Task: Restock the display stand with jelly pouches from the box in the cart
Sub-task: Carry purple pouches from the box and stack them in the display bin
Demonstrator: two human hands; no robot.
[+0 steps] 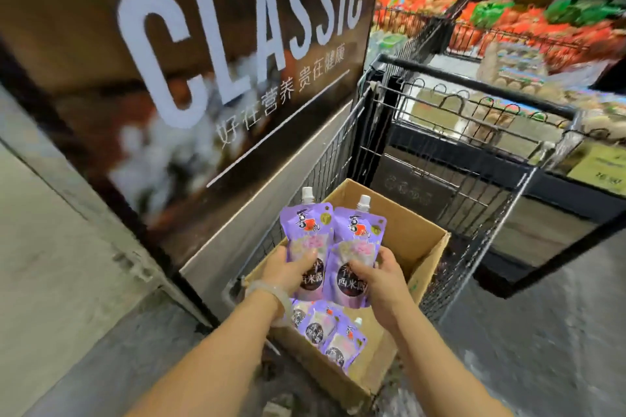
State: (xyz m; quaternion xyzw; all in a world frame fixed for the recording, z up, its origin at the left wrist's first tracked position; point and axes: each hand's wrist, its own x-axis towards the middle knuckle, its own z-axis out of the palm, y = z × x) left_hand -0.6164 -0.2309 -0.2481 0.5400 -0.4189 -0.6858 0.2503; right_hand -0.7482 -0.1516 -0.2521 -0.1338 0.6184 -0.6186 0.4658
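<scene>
The left hand (288, 269) grips one purple jelly pouch (306, 240) by its lower half, fingers curled across the front and covering part of the dark round label, while the right hand (379, 278) holds a second pouch (355, 247) the same way, thumb lying over its face and fingertips hooked round the right edge. The two pouches stand upright and side by side above the box, their edges overlapping slightly in the middle. Each is a glossy lilac spouted bag with a white screw cap at the top, a red patch beside dark characters near the upper part, a pale pink picture in the middle and a dark circle printed with white Chinese characters lower down. A pale beaded bracelet (271, 298) circles the left wrist. Just beneath the hands, more of the same pouches (333, 332) lie flat and jumbled in the near end of an open cardboard box (416, 247), whose far end shows bare brown floor. The box sits in a black wire shopping cart (474, 159). Close along the cart's left side stands a big brown panel (203, 54) lettered "CLASSIC" in white with a line of Chinese text beneath. Beyond the cart, blurred shelves (508, 17) carry orange and green packaged goods.
</scene>
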